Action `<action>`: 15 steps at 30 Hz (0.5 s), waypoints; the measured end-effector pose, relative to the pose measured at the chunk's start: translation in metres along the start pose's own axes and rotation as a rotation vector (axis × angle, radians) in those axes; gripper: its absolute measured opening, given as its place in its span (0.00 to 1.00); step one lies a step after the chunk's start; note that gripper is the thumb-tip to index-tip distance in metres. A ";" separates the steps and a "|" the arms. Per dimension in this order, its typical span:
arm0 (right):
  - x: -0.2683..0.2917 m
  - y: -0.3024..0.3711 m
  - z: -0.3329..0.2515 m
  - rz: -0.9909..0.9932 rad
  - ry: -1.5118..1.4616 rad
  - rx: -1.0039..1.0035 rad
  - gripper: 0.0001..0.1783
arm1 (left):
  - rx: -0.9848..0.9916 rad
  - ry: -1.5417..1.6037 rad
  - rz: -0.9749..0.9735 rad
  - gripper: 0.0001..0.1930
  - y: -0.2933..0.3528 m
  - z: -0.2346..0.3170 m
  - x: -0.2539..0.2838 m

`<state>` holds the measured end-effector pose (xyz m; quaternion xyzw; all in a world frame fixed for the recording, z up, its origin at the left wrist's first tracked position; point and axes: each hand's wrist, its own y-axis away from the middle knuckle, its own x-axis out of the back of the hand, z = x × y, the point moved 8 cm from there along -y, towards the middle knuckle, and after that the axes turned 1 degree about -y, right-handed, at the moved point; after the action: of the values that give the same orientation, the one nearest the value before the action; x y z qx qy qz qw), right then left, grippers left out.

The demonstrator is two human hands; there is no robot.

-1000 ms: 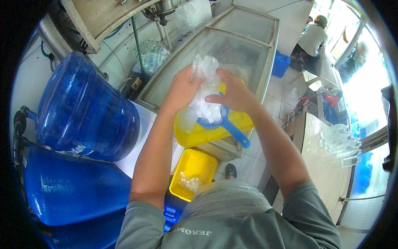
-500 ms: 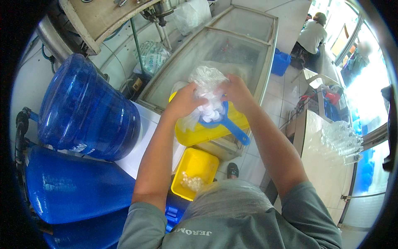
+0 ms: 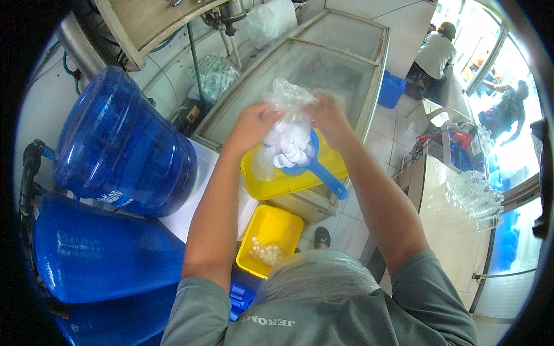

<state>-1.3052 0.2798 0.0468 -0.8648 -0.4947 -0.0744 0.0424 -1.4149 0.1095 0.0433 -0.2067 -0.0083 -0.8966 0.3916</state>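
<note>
A clear plastic bag [image 3: 290, 95] full of small white round pieces that look like bottle caps [image 3: 293, 151] hangs between my hands. My left hand [image 3: 252, 128] pinches the gathered top of the bag on its left side. On the other side, my right hand [image 3: 330, 118] grips the same gathered plastic. Beneath and behind the bag is a blue scoop [image 3: 326, 180], its handle pointing toward the lower right. The scoop rests on a yellow tray [image 3: 259, 189] on the glass-topped chest; the bag hides part of its bowl. Crumpled clear plastic [image 3: 264, 164] lies by the bag's left side.
A yellow bin [image 3: 281, 222] below holds small whitish pieces [image 3: 267, 252]. Large blue water jugs [image 3: 124, 150] stand at the left. Clear bottles [image 3: 473, 199] cluster on a counter [image 3: 427, 184] at the right. A person [image 3: 435, 55] sits far right; another is outside.
Both hands have drawn the bag's top tighter, and my left hand has risen slightly. The caps now show more plainly below. The person outside has shifted.
</note>
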 end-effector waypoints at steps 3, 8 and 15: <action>0.002 0.006 -0.004 0.061 0.003 0.093 0.20 | -0.033 -0.001 -0.019 0.11 -0.002 -0.001 -0.004; 0.000 0.009 0.006 0.068 0.023 0.099 0.22 | -0.087 0.099 0.180 0.12 -0.001 -0.008 0.006; 0.001 0.001 0.003 0.121 0.036 0.169 0.20 | -0.114 0.272 0.117 0.13 -0.004 0.003 0.000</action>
<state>-1.3040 0.2807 0.0440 -0.8850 -0.4452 -0.0450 0.1285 -1.4174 0.1127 0.0464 -0.1054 0.1078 -0.8910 0.4283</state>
